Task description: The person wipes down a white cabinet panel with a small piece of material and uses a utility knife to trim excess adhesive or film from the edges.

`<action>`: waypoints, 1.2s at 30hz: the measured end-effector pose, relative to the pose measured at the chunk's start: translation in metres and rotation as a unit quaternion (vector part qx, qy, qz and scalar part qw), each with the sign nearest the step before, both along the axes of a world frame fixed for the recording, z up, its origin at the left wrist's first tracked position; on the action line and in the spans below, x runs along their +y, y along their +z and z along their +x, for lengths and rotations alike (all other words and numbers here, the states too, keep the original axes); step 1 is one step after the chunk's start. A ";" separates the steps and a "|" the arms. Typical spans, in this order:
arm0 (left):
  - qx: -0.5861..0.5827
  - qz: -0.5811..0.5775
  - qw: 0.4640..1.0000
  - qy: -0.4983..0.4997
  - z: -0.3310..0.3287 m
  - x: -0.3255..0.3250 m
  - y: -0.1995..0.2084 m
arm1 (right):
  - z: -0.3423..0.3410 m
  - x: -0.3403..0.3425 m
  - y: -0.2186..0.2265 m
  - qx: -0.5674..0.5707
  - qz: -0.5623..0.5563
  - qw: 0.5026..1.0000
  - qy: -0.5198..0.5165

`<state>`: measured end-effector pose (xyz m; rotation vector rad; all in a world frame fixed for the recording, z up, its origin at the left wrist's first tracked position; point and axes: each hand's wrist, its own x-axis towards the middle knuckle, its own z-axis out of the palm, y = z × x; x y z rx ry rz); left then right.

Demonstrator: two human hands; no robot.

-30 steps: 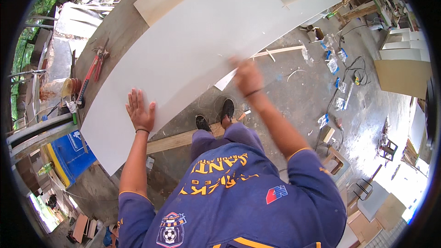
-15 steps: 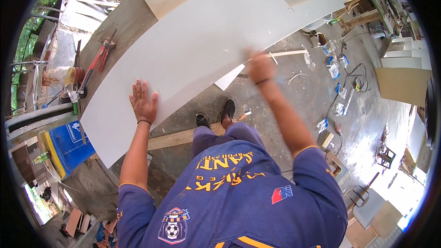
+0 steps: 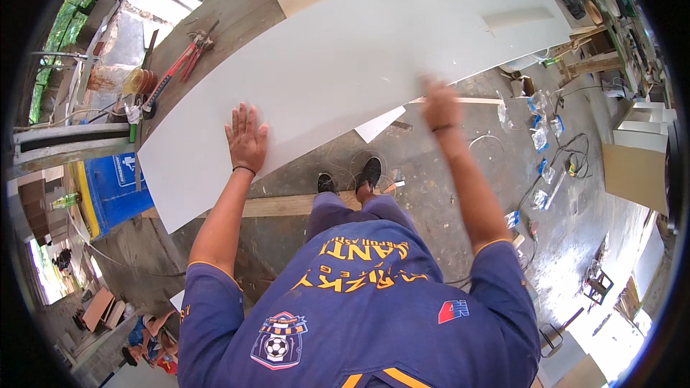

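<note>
A large white board (image 3: 323, 65) with a curved far edge lies across the bench in front of me. My left hand (image 3: 246, 138) rests palm down on it near the left end, fingers stretched out. Over the board's near edge, right of the middle, is my right hand (image 3: 440, 109), closed and blurred by motion. What it grips, if anything, I cannot make out. Small light scraps lie on the board near that hand. A narrow pale strip (image 3: 521, 17) lies on the board's far right part.
Red-handled cutters (image 3: 188, 57) lie on the bench beyond the board. A blue bin (image 3: 111, 190) stands at the left. Wooden planks (image 3: 287, 206), cables (image 3: 571, 154) and blue-and-clear packets (image 3: 540, 138) are on the floor. Another person (image 3: 154, 341) is low at the lower left.
The whole view has shifted, so the board and bench appear further right and slightly higher. My left hand stays flat on the board. The right hand remains closed and blurred near the edge.
</note>
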<state>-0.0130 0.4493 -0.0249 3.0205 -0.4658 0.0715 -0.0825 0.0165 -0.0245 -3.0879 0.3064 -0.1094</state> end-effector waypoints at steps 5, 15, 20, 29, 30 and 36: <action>0.025 -0.020 0.999 0.029 0.002 -0.011 -0.005 | -0.054 0.218 0.030 0.051 0.283 0.930 0.228; 0.076 0.056 0.928 -0.360 -0.045 -0.187 0.024 | -0.182 0.002 0.013 0.021 0.340 0.915 -0.217; 0.030 0.021 0.902 -0.430 -0.007 -0.344 0.008 | -0.295 0.039 -0.012 0.068 0.341 0.867 -0.358; -0.063 0.022 0.877 -0.476 0.008 -0.540 -0.012 | -0.371 0.133 -0.012 0.039 0.397 0.752 -0.526; -0.069 0.001 0.881 -0.468 0.007 -0.530 -0.015 | -0.380 0.132 -0.025 0.024 0.372 0.768 -0.521; 0.028 -0.010 0.913 -0.406 -0.011 -0.377 0.011 | -0.364 0.089 -0.040 -0.015 0.407 0.731 -0.548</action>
